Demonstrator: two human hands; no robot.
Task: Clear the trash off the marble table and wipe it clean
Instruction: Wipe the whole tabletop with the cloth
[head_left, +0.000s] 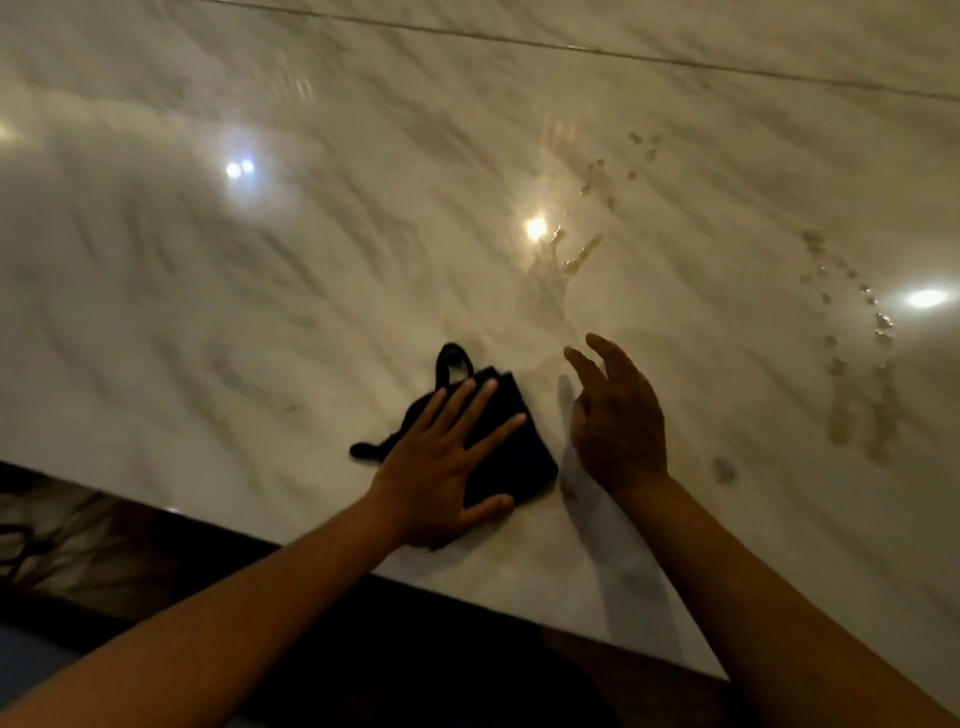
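A black cloth (519, 457) lies near the front edge of the white marble table (260, 260). My left hand (447, 457) presses flat on the cloth with its fingers spread. A loop of the cloth sticks out beyond my fingertips. My right hand (618, 415) hovers just right of the cloth, fingers loosely bent, holding nothing. Brownish liquid drops and smears (582, 254) mark the marble ahead of my right hand, and a curved trail of drops (852, 338) runs down the right side.
The table's front edge (467, 597) runs diagonally from the left down to the lower right, with dark floor below it. Bright lamp reflections (535, 228) shine on the marble. A seam (571, 49) crosses the far part of the table.
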